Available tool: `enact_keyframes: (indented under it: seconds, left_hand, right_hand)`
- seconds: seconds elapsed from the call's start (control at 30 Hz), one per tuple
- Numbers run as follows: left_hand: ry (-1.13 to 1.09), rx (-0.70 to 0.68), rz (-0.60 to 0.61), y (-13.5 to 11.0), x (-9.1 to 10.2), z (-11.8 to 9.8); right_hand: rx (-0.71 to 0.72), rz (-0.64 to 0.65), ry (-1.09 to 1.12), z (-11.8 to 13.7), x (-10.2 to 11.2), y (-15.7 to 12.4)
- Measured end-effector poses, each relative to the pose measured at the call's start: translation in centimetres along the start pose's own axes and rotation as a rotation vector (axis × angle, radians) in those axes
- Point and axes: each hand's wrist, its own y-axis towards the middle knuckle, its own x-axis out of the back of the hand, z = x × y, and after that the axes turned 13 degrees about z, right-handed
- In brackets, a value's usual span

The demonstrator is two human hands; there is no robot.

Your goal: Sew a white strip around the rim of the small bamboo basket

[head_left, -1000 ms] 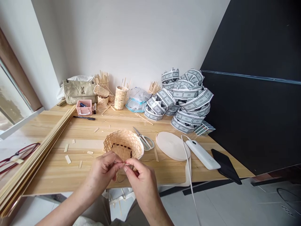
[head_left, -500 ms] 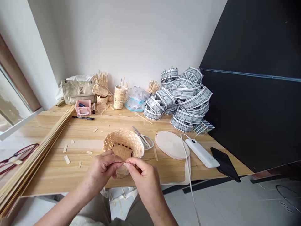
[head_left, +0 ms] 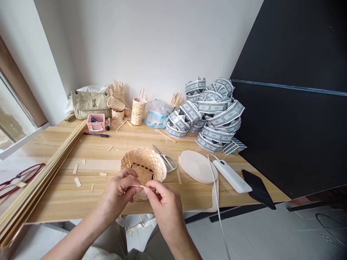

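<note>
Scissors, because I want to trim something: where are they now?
In the head view, the scissors lie just right of the woven basket, left of the pale roll.

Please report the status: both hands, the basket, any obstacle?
Left hand and right hand: pinching thin pale strand. Basket: upright on table, partly hidden behind hands. Scissors: close at basket's right, apparently not blocking.

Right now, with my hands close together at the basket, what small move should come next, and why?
Perhaps draw your left hand gently away from your right hand: both seem to pinch the pale strand by the basket, with only a short stretch showing.
</note>
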Motion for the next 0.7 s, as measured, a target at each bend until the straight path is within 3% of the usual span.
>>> enact_keyframes:
  seconds: [0.13, 0.27, 0.4, 0.5, 0.57, 0.7]
  left_hand:
    - [0.11, -0.061, 0.038, 0.1, 0.5, -0.1]
    - [0.318, -0.202, 0.014, -0.1, 1.5, -1.2]
    - [0.659, -0.403, -0.055, -0.8, 2.9, -2.9]
    - [0.852, -0.499, -0.065, -1.5, 4.0, -3.9]
    - [0.856, -0.491, -0.033, -2.0, 4.6, -4.5]
    - [0.726, -0.327, -0.021, -3.0, 5.0, -5.2]
  right_hand:
    - [-0.038, 0.037, 0.052, -0.2, 0.2, -0.2]
    - [-0.021, 0.072, -0.018, 0.6, 3.3, -0.9]
    - [0.239, 0.024, -0.178, 3.0, 7.8, -1.1]
    - [0.478, 0.073, -0.365, 4.9, 9.6, -0.5]
    - [0.55, 0.144, -0.493, 5.8, 10.0, 0.0]
    - [0.566, 0.282, -0.589, 6.8, 9.6, 0.7]
